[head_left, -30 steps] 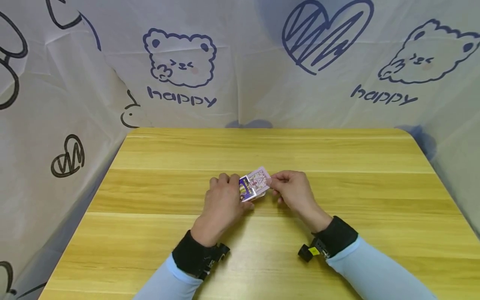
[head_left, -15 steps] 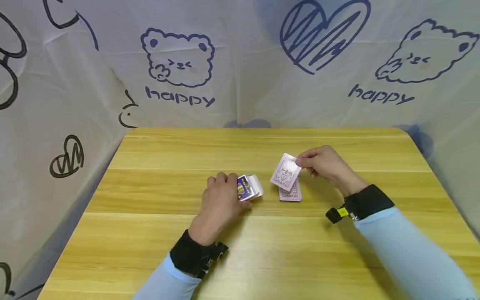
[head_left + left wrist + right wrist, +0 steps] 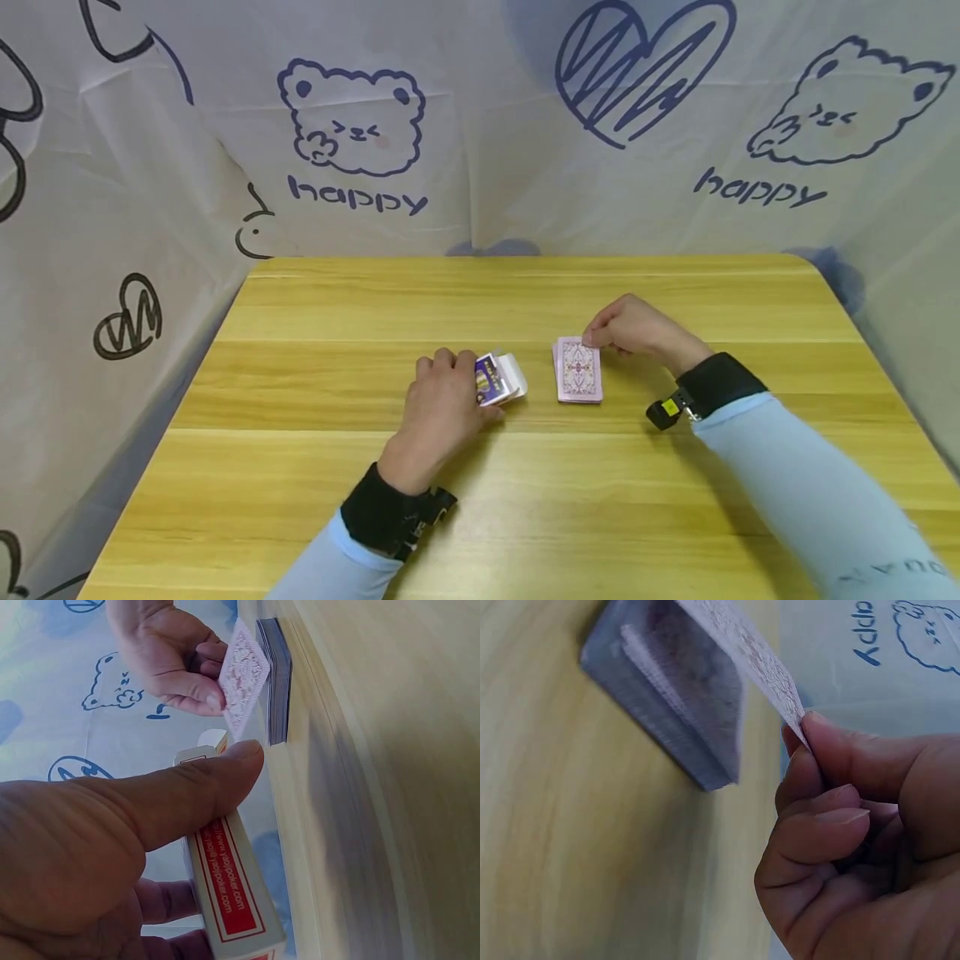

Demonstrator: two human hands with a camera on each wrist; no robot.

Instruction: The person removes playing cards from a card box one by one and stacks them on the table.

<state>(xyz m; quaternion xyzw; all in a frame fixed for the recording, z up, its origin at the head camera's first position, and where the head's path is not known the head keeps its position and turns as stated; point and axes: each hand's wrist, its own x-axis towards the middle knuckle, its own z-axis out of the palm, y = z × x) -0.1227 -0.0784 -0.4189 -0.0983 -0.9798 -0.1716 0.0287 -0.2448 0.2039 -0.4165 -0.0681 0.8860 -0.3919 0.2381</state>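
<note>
My left hand (image 3: 442, 408) grips a playing card box (image 3: 229, 877), white and red along its side, with a purple printed face and its white flap open toward the right. The thumb lies along the box's side in the left wrist view. Between thumb and forefinger my right hand (image 3: 637, 329) pinches a playing card (image 3: 754, 656) by one corner. That card has a pink patterned back and is tilted just over a deck of cards (image 3: 277, 682). The deck (image 3: 652, 727) is a thick squared stack lying on the table, to the right of the box.
Both hands work over the middle of a wooden table (image 3: 337, 300). A pale cloth (image 3: 502, 183) with blue bear and heart drawings hangs behind it and along the sides. Black straps with small cameras circle both wrists, below light blue sleeves (image 3: 795, 492).
My right hand pulled a card out of the box, carried it right above the deck and lowered it there, lined up with the stack. The left hand stayed with the box.
</note>
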